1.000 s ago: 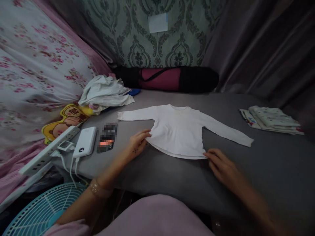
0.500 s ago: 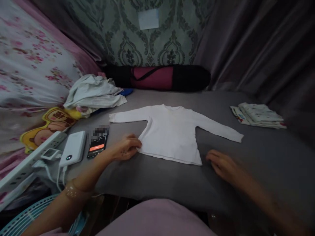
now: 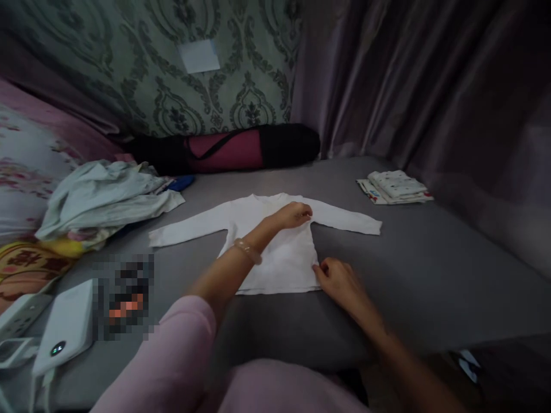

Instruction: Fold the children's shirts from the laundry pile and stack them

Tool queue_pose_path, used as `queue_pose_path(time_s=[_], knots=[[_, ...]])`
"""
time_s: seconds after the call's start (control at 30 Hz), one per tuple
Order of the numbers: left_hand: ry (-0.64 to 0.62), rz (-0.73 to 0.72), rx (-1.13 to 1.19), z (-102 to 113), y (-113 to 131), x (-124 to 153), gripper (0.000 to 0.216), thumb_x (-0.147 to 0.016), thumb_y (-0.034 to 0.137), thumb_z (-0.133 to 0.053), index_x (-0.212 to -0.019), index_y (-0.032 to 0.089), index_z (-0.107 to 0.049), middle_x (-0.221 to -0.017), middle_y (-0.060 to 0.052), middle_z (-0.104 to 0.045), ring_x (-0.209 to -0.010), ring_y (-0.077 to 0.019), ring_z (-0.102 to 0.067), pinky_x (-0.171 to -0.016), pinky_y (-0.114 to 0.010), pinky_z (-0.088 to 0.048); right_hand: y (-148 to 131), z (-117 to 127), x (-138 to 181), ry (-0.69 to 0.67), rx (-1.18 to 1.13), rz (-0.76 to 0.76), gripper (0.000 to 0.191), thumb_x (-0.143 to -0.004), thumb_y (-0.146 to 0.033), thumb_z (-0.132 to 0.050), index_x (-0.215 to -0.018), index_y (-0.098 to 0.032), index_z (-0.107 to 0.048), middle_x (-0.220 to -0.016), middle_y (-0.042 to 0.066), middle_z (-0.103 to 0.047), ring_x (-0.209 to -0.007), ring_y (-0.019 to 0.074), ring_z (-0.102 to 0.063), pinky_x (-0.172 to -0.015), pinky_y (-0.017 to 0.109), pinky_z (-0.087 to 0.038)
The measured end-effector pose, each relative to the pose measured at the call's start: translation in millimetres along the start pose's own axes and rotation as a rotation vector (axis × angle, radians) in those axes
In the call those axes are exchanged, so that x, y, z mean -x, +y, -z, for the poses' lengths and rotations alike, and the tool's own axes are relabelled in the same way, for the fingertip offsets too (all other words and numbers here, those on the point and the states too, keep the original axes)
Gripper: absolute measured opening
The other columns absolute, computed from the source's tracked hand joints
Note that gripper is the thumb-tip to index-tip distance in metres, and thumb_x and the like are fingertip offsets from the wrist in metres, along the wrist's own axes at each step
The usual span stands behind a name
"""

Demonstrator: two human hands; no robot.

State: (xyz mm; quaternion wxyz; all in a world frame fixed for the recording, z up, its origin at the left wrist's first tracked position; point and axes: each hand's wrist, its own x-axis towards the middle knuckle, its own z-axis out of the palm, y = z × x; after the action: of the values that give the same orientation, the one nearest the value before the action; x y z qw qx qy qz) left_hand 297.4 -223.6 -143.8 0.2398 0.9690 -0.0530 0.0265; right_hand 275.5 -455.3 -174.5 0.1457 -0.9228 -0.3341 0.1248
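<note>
A white long-sleeved shirt [image 3: 279,264] lies spread flat on the grey sheet, neckline away from me and both sleeves stretched out sideways. My left hand [image 3: 293,215] reaches across its front, with fingers pinched together at the fabric by the right-side underarm. That forearm, wearing a bracelet [image 3: 247,250], hides part of the shirt's body and its left edge. Near the bottom right corner, my right hand [image 3: 342,282] has thumb and finger closed on the shirt's side edge.
Folded patterned cloths [image 3: 396,188] lie at the right; a loose pile of clothes [image 3: 107,192] is at the left. A black and red long bag [image 3: 232,149] rests along the wall. A white power bank [image 3: 66,321] with cables and a blurred phone [image 3: 127,304] sit front left.
My left hand has left the shirt's bottom left corner and crossed to the right underarm. My right hand has come to the shirt's right edge. The view has turned rightward.
</note>
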Motion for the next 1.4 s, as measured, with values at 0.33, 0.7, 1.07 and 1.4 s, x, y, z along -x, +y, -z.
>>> queue_pose_path(time_s=[0.33,0.7,1.07,1.4], knots=[[-0.138,0.243,-0.222,-33,20,-49,0.021,-0.083,0.018,-0.057,-0.101,0.012,-0.065,-0.105,-0.015,-0.067,-0.099,-0.0234,-0.063,-0.082,-0.03,-0.048,1,3,13,0.058,-0.428,-0.018,0.018,-0.09,-0.038,-0.046,-0.085,-0.023,-0.056,-0.065,-0.002,-0.063,-0.059,0.0156,-0.057,-0.058,0.026,-0.033],[0.336,0.381,-0.09,-74,10,-43,0.016,-0.093,0.019,-0.042,-0.101,0.015,-0.055,-0.104,-0.012,-0.063,-0.096,-0.0218,-0.061,-0.082,-0.031,-0.046,4,-10,34,0.012,-0.208,-0.004,0.022,-0.095,-0.036,-0.039,-0.099,-0.026,-0.058,-0.072,-0.001,-0.065,-0.066,0.017,-0.062,-0.057,0.026,-0.028],[0.283,0.219,-0.014,-77,12,-24,0.025,-0.09,0.032,-0.053,-0.107,0.015,-0.056,-0.109,-0.012,-0.061,-0.093,-0.0209,-0.062,-0.081,-0.031,-0.05,6,20,25,-0.175,-0.008,0.107,0.026,-0.094,-0.033,-0.043,-0.101,-0.024,-0.066,-0.081,0.005,-0.07,-0.074,0.0187,-0.064,-0.06,0.027,-0.03],[0.325,0.131,0.021,-35,-53,33,0.026,-0.09,0.021,-0.045,-0.106,0.015,-0.064,-0.1,-0.01,-0.068,-0.09,-0.0199,-0.064,-0.085,-0.033,-0.052,95,61,-101,0.207,-0.019,-0.209,0.042,-0.091,-0.044,-0.042,-0.088,-0.013,-0.07,-0.081,0.013,-0.069,-0.07,0.0201,-0.061,-0.059,0.028,-0.039]])
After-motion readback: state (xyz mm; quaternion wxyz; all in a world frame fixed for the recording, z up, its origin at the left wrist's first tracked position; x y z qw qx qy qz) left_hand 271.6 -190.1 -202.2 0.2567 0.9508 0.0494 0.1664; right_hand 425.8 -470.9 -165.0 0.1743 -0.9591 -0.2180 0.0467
